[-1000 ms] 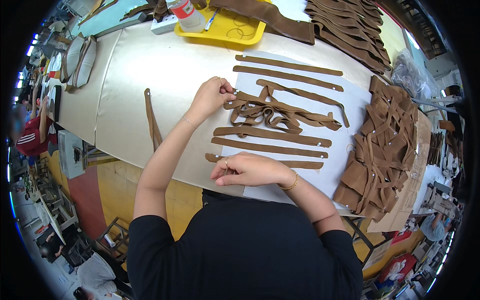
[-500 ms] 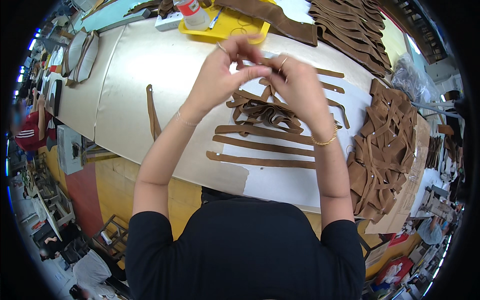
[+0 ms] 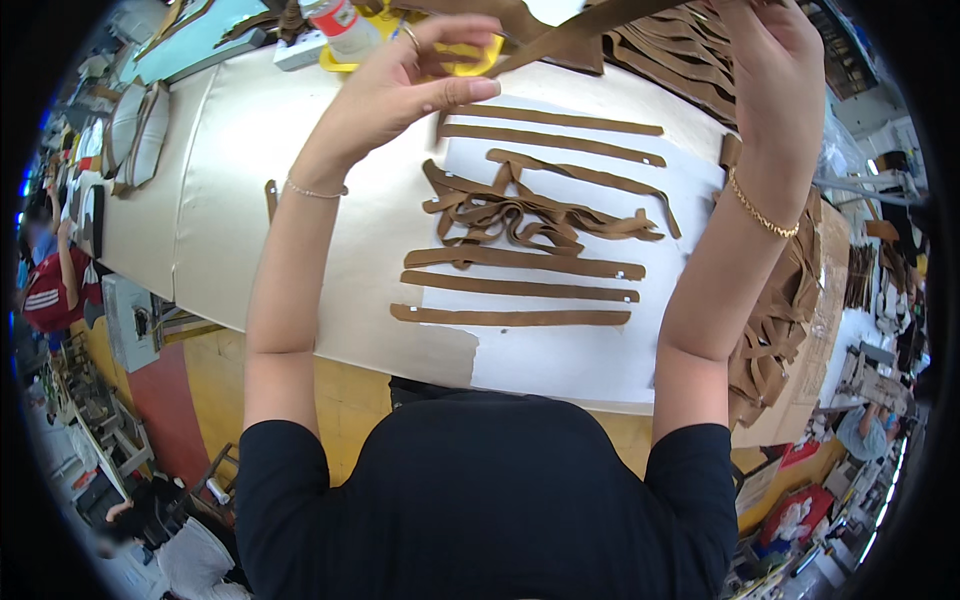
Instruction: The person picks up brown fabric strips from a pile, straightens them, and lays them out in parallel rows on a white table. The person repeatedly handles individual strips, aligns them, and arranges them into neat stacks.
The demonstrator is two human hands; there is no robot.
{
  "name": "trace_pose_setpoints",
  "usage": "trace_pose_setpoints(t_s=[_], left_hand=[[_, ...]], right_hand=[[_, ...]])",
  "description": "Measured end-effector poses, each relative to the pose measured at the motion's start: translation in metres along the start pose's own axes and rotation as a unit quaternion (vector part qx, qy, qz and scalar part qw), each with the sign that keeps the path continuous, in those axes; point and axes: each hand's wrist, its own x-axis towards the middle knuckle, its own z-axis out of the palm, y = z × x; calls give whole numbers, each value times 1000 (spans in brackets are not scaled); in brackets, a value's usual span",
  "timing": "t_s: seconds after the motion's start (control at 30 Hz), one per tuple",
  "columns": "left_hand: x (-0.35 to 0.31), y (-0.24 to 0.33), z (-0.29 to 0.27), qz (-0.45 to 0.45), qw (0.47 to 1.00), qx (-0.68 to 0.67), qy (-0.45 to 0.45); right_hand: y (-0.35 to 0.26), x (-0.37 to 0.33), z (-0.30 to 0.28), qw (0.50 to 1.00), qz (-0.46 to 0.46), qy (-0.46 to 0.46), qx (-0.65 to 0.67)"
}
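A brown strip (image 3: 590, 30) stretches slantwise between my two hands above the far side of the table. My left hand (image 3: 415, 75) has it running between thumb and fingers, and a blurred brown end hangs just below that hand. At the upper right, my right hand (image 3: 775, 50) is closed on the strip's other end; its fingertips are partly cut off by the picture's edge. Below the hands, several brown strips (image 3: 525, 290) lie in rows on white paper (image 3: 560, 360). Among these rows sits a tangled bunch of strips (image 3: 510, 215).
A yellow tray (image 3: 480, 65) with a bottle (image 3: 342, 28) stands at the far edge. Overlapping brown pieces (image 3: 670, 60) lie at the far right, and a heap of brown strips (image 3: 770, 340) lies behind my right arm. One strip (image 3: 271, 200) lies left of my left arm. Other people work at far left.
My hands have drawn apart from close together: the right hand went up and to the right, the left a little left. The strip now shows stretched between them.
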Motion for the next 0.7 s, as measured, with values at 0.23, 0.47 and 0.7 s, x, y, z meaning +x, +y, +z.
trace_pose_setpoints(t_s=[0.23,0.47,0.7], left_hand=[[23,103,44,71,990,-47,109],[38,66,19,42,992,-100,68],[25,-35,-15,-95,994,-36,52]], right_hand=[[-35,-5,13,986,74,-147,16],[20,-30,-45,958,131,-247,-58],[85,-103,-93,899,389,-189,-62]])
